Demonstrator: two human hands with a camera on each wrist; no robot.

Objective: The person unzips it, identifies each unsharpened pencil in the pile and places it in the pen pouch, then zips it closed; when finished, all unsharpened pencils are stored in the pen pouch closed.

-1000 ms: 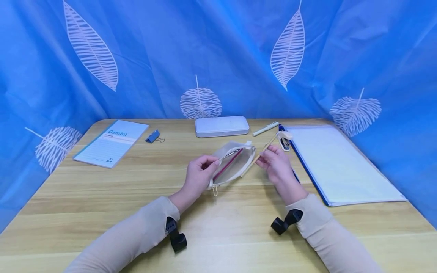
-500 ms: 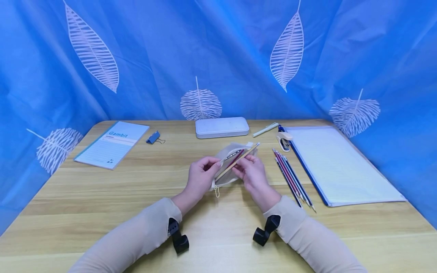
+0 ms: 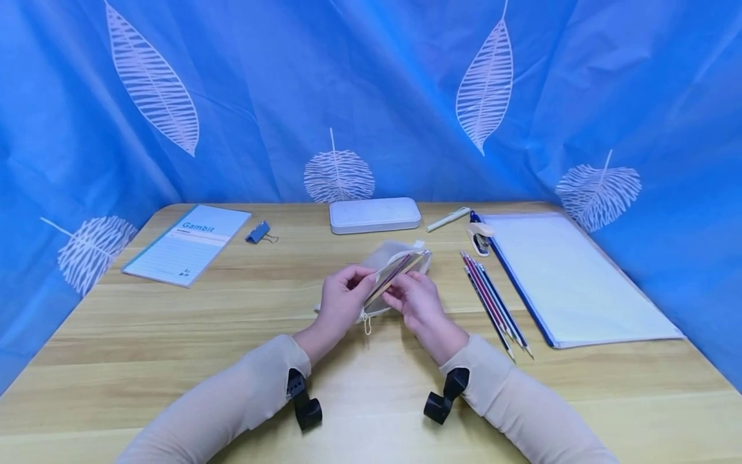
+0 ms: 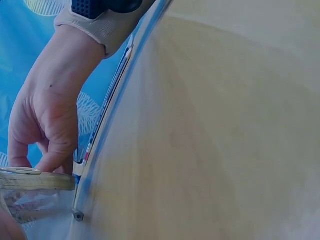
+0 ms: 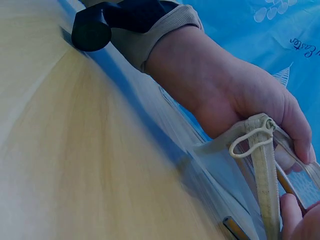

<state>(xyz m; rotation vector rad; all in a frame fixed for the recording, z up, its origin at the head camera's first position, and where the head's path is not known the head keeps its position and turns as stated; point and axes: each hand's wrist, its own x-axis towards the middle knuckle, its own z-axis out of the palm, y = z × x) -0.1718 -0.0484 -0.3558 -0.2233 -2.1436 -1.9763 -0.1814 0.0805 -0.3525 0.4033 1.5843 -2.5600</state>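
Note:
A pale mesh zip pouch (image 3: 385, 252) stands with its mouth open between my two hands. My left hand (image 3: 341, 299) pinches its left rim between thumb and fingers, close to the zip's looped pull (image 3: 368, 325). My right hand (image 3: 422, 308) is at the mouth, fingertips on a yellow pencil (image 3: 378, 295) that lies lengthwise inside. Beside that pencil is a dark red one (image 3: 395, 267). In the left wrist view, the right fingers (image 4: 52, 159) reach down behind the zip band (image 4: 45, 181). The right wrist view shows the left hand (image 5: 240, 95) behind the zip.
Several pencils (image 3: 493, 299) lie to the right, beside a clear folder (image 3: 580, 277) with a blue edge. Along the back are a white case (image 3: 375, 215), a pale green pen (image 3: 448, 219) and a stapler (image 3: 481, 237). A notebook (image 3: 188, 245) and binder clip (image 3: 258, 232) sit left.
My right hand has moved left from beside the pouch, bringing the yellow pencil into it, and the pencil now sits lower inside. The left hand keeps its hold on the rim.

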